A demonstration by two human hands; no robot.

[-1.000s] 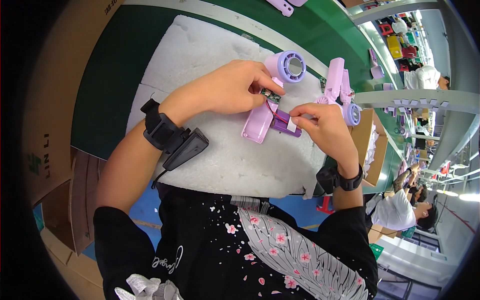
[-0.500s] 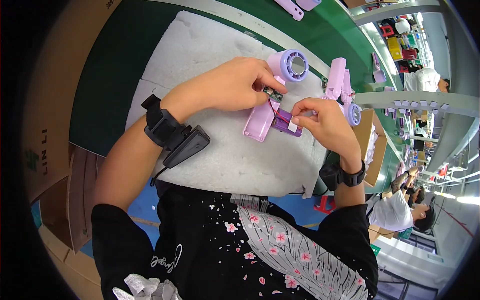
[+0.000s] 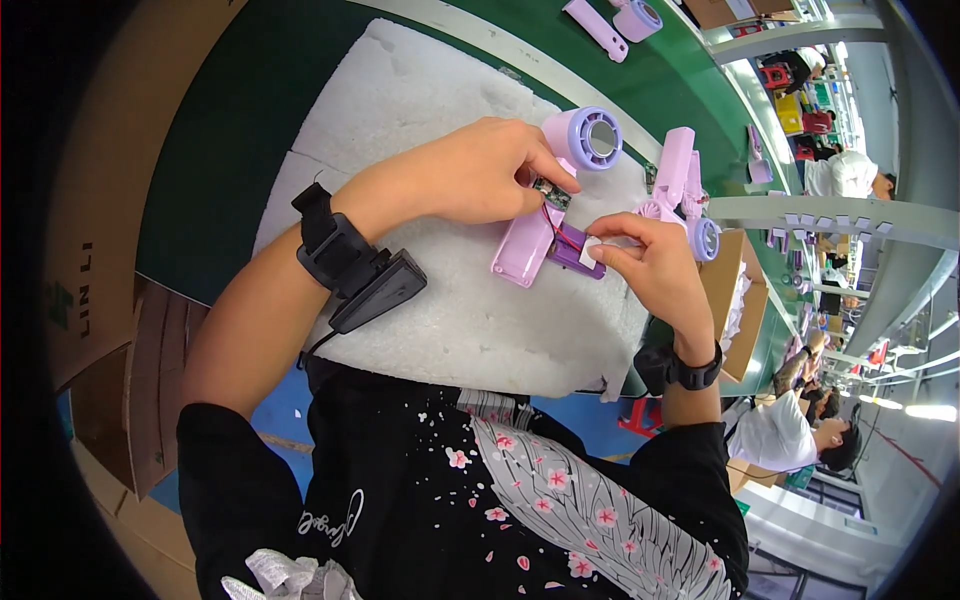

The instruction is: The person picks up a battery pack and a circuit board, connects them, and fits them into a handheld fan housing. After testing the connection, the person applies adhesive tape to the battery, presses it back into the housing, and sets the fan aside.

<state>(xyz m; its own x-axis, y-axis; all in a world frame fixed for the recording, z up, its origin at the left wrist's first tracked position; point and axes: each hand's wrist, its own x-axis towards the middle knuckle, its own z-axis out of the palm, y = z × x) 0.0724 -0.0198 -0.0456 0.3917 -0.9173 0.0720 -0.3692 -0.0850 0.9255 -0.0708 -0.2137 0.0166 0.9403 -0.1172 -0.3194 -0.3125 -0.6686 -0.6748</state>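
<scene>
A lilac handheld fan (image 3: 584, 138) lies on a white foam sheet (image 3: 430, 340), its opened handle shell (image 3: 522, 255) pointing toward me. My left hand (image 3: 490, 172) closes over the handle near the fan head, thumb and forefinger at a small green circuit board (image 3: 551, 193). Red and dark wires run from the board to a purple battery (image 3: 573, 258) beside the shell. With thumb and fingers pinched, my right hand (image 3: 655, 265) grips a small white tab (image 3: 591, 252) against the battery. The tab's exact kind is unclear.
More lilac fan parts (image 3: 675, 170) lie right of the foam, and others (image 3: 600, 30) beyond it on the green table (image 3: 690, 85). An open carton (image 3: 745, 300) stands at the right. A black device (image 3: 380, 290) is strapped at my left wrist. People work farther right.
The view has shifted slightly, so more of the far fan parts shows. Both hands keep their holds, and the white tab appears tilted differently against the battery.
</scene>
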